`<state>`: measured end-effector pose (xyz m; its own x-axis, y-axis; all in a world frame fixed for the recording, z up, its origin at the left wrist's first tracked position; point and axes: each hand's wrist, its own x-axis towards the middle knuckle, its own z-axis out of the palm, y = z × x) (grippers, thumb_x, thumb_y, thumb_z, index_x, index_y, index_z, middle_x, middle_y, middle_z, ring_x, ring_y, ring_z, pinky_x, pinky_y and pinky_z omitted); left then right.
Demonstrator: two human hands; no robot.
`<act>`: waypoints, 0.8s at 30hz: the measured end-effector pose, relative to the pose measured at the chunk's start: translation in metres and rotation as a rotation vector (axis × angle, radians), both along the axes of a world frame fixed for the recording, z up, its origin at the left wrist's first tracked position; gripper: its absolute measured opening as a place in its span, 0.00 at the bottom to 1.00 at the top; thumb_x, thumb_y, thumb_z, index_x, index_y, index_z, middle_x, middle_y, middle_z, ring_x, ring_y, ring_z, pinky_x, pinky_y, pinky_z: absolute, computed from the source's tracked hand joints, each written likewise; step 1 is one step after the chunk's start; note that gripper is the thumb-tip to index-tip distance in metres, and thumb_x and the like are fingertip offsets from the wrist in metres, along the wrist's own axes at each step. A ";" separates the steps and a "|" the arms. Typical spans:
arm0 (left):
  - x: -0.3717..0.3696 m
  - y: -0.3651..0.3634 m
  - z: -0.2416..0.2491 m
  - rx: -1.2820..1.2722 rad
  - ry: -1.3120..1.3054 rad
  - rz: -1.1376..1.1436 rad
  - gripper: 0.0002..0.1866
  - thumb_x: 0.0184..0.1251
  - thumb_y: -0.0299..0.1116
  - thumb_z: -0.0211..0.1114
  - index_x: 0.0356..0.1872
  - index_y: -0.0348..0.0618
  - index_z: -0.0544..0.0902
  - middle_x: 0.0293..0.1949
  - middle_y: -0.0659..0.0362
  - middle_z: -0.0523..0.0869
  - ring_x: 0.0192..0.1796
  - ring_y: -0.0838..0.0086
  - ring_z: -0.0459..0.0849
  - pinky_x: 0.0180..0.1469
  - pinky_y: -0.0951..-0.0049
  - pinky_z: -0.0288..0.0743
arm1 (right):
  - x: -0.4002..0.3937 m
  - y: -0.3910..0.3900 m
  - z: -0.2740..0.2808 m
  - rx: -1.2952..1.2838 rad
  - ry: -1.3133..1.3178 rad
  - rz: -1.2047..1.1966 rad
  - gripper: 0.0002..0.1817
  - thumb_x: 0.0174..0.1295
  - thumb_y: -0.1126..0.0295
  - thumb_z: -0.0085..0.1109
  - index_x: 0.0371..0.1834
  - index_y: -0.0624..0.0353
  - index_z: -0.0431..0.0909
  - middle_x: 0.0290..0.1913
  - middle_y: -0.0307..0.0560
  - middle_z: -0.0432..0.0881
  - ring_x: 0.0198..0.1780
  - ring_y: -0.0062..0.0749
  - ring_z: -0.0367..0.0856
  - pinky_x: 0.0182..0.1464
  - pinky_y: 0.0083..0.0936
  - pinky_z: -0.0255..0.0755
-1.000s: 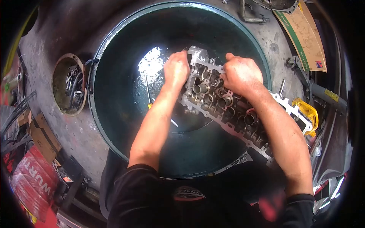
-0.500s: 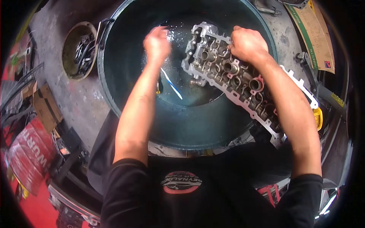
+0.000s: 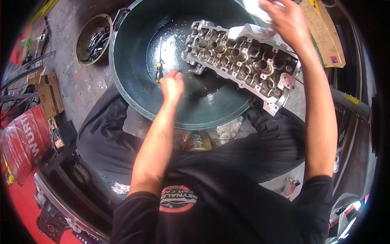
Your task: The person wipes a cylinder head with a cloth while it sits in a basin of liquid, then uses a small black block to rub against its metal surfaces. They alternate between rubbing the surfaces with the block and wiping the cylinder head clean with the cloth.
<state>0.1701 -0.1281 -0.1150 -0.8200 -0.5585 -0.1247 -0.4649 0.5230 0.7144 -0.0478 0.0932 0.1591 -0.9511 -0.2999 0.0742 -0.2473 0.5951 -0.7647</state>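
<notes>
A metal engine cylinder head (image 3: pixel 227 61) lies slanted across the green tub (image 3: pixel 134 95), its lower right end over the rim. My right hand (image 3: pixel 287 22) is above the far edge of the head, fingers curled round a bright white object (image 3: pixel 258 9) whose kind I cannot tell. Just below it, a whitish translucent piece (image 3: pixel 252 31) overlaps the head's upper edge. My left hand (image 3: pixel 172 84) is closed in a fist over the tub's near side; whatever is inside is hidden. Beside it, a screwdriver (image 3: pixel 159 72) with a yellow and black handle lies on the wet tub floor.
A round pan (image 3: pixel 83 57) of metal parts stands left of the tub. Cardboard (image 3: pixel 325 38) lies to the right, near a grey bar (image 3: pixel 345 103). A can (image 3: pixel 197 141) sits between my legs and the tub. At left are a cardboard box (image 3: pixel 50 95) and a red bag (image 3: pixel 28 134).
My right hand has left the cylinder head and now holds something white. My left hand has come nearer to me. The blue and white stick seen near it is out of sight; the whole screwdriver now shows.
</notes>
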 end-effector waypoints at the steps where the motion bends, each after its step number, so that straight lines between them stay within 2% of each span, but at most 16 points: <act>1: -0.006 0.014 0.004 -0.169 0.043 -0.080 0.08 0.65 0.30 0.63 0.38 0.36 0.85 0.34 0.45 0.86 0.43 0.50 0.84 0.50 0.58 0.77 | 0.002 0.027 0.003 0.023 -0.019 -0.059 0.14 0.65 0.62 0.62 0.47 0.58 0.85 0.38 0.43 0.86 0.35 0.25 0.81 0.36 0.25 0.75; 2: -0.010 0.028 0.007 -0.336 0.082 -0.159 0.07 0.64 0.29 0.64 0.39 0.37 0.86 0.36 0.45 0.86 0.46 0.49 0.82 0.53 0.58 0.76 | 0.005 0.058 0.005 0.047 -0.043 -0.119 0.21 0.67 0.49 0.64 0.51 0.53 0.87 0.47 0.46 0.88 0.43 0.31 0.87 0.43 0.28 0.80; 3: -0.017 0.042 0.017 -0.232 0.147 -0.120 0.08 0.63 0.27 0.66 0.41 0.39 0.86 0.38 0.45 0.85 0.51 0.49 0.80 0.55 0.59 0.75 | 0.022 0.075 0.017 0.008 -0.072 -0.215 0.21 0.69 0.50 0.63 0.52 0.56 0.86 0.47 0.45 0.88 0.44 0.27 0.86 0.43 0.24 0.79; 4: -0.023 0.054 0.021 -0.157 0.243 -0.136 0.11 0.66 0.27 0.63 0.47 0.38 0.86 0.41 0.44 0.88 0.46 0.49 0.82 0.55 0.54 0.75 | 0.040 0.091 0.028 -0.038 -0.040 -0.287 0.22 0.69 0.50 0.62 0.53 0.57 0.86 0.47 0.45 0.88 0.43 0.27 0.86 0.42 0.23 0.79; 6: -0.029 0.073 0.044 -0.065 0.194 -0.199 0.12 0.66 0.27 0.62 0.49 0.41 0.86 0.40 0.45 0.87 0.48 0.48 0.83 0.54 0.53 0.76 | 0.074 0.126 0.042 -0.139 0.083 -0.412 0.23 0.70 0.50 0.61 0.52 0.59 0.86 0.48 0.46 0.88 0.42 0.28 0.86 0.40 0.21 0.79; 7: -0.030 0.082 0.038 -0.151 0.310 -0.202 0.13 0.66 0.26 0.62 0.50 0.45 0.86 0.40 0.45 0.87 0.49 0.50 0.83 0.53 0.54 0.78 | 0.087 0.147 0.044 -0.314 0.022 -0.500 0.23 0.71 0.50 0.60 0.52 0.61 0.85 0.48 0.47 0.88 0.42 0.29 0.87 0.41 0.22 0.80; 8: -0.029 0.093 0.046 -0.161 0.272 -0.161 0.15 0.65 0.25 0.62 0.52 0.47 0.85 0.41 0.47 0.87 0.48 0.51 0.83 0.53 0.55 0.78 | 0.097 0.170 0.049 -0.495 -0.036 -0.580 0.23 0.72 0.50 0.59 0.51 0.62 0.84 0.47 0.48 0.88 0.43 0.30 0.87 0.42 0.23 0.81; 9: -0.028 0.102 0.049 -0.116 0.297 -0.158 0.15 0.64 0.24 0.62 0.51 0.47 0.86 0.41 0.47 0.87 0.48 0.52 0.83 0.53 0.55 0.78 | 0.111 0.198 0.062 -0.701 -0.206 -0.399 0.22 0.73 0.52 0.59 0.51 0.62 0.83 0.47 0.49 0.87 0.44 0.34 0.88 0.44 0.28 0.83; 11: -0.024 0.112 0.042 -0.079 0.329 -0.162 0.16 0.62 0.24 0.64 0.51 0.45 0.86 0.40 0.49 0.87 0.48 0.53 0.83 0.53 0.56 0.78 | 0.119 0.236 0.068 -0.913 -0.243 -0.420 0.22 0.73 0.51 0.58 0.50 0.62 0.81 0.45 0.50 0.87 0.45 0.40 0.89 0.46 0.36 0.85; 12: -0.026 0.114 0.046 -0.092 0.354 -0.133 0.16 0.61 0.24 0.64 0.50 0.45 0.86 0.40 0.49 0.87 0.48 0.53 0.83 0.53 0.56 0.78 | 0.120 0.235 0.068 -0.921 -0.107 -0.627 0.24 0.72 0.49 0.57 0.50 0.62 0.81 0.44 0.51 0.87 0.46 0.43 0.89 0.46 0.38 0.86; 14: -0.026 0.113 0.051 -0.120 0.397 -0.078 0.15 0.60 0.23 0.65 0.50 0.43 0.86 0.39 0.49 0.87 0.48 0.54 0.83 0.53 0.57 0.78 | 0.121 0.226 0.056 -0.744 -0.116 -0.641 0.30 0.71 0.45 0.57 0.53 0.67 0.78 0.48 0.53 0.85 0.41 0.49 0.87 0.46 0.40 0.86; 16: -0.027 0.120 0.051 -0.087 0.377 -0.051 0.16 0.61 0.21 0.63 0.51 0.41 0.85 0.41 0.48 0.87 0.50 0.51 0.83 0.54 0.57 0.77 | 0.106 0.197 0.022 -0.726 -0.125 -0.785 0.32 0.71 0.45 0.58 0.57 0.69 0.76 0.51 0.52 0.83 0.41 0.44 0.86 0.43 0.37 0.85; 18: -0.024 0.143 0.052 -0.049 0.439 -0.067 0.17 0.62 0.20 0.61 0.52 0.41 0.84 0.42 0.48 0.87 0.50 0.50 0.83 0.55 0.56 0.77 | 0.098 0.181 -0.034 -0.599 -0.181 -0.773 0.29 0.71 0.48 0.59 0.55 0.68 0.78 0.46 0.49 0.84 0.40 0.37 0.84 0.40 0.32 0.83; 20: -0.014 0.157 0.050 -0.116 0.412 -0.147 0.23 0.56 0.21 0.63 0.57 0.39 0.82 0.56 0.48 0.86 0.60 0.48 0.79 0.60 0.54 0.72 | 0.099 0.159 -0.065 -0.469 -0.116 -0.806 0.25 0.70 0.50 0.62 0.49 0.66 0.82 0.41 0.46 0.85 0.39 0.28 0.82 0.37 0.27 0.78; 22: -0.011 0.153 0.049 -0.303 0.475 -0.206 0.22 0.60 0.18 0.58 0.57 0.42 0.82 0.55 0.46 0.86 0.60 0.43 0.79 0.60 0.48 0.72 | 0.100 0.148 -0.080 -0.302 0.089 -0.777 0.22 0.69 0.50 0.64 0.44 0.63 0.84 0.37 0.44 0.85 0.36 0.21 0.80 0.35 0.22 0.74; 24: -0.013 0.144 0.045 -0.344 0.413 -0.168 0.26 0.58 0.18 0.57 0.61 0.42 0.79 0.57 0.48 0.86 0.63 0.41 0.77 0.62 0.47 0.69 | 0.103 0.142 -0.087 -0.397 -0.060 -0.758 0.22 0.68 0.51 0.65 0.45 0.63 0.83 0.37 0.41 0.84 0.37 0.21 0.78 0.41 0.22 0.73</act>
<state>0.1572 0.0163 -0.0697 -0.8432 -0.3680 0.3920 -0.0727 0.8004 0.5950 0.0548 0.2352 0.0718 -0.8899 0.4559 -0.0174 0.1565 0.2691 -0.9503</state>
